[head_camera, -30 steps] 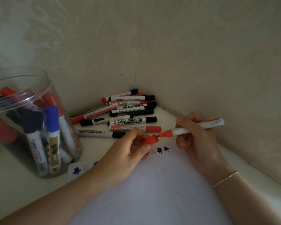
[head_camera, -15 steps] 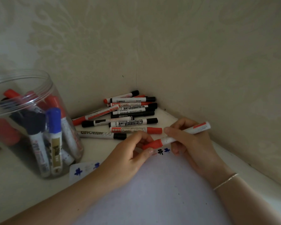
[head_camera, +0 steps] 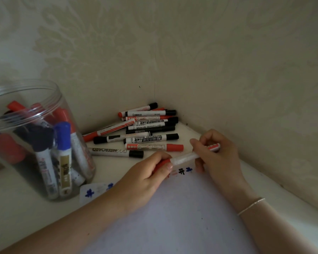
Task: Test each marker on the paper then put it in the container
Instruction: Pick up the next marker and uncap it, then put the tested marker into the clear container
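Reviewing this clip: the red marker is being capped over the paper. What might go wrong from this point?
1. The left hand is at the red cap and the right hand holds the barrel of the red marker; the seam is partly hidden, so the cap may not be fully seated and the tip could dry out.
2. The jar is already crowded with upright markers; dropping another in may jam it.
3. The left forearm lies over the paper near the blue marks; it may smear them.

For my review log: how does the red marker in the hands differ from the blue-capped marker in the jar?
The red marker lies nearly level above the paper, gripped by the left hand and right hand; the blue-capped marker stands upright, untouched, in the clear jar. Their cap colours differ, red against blue. Both are capped.
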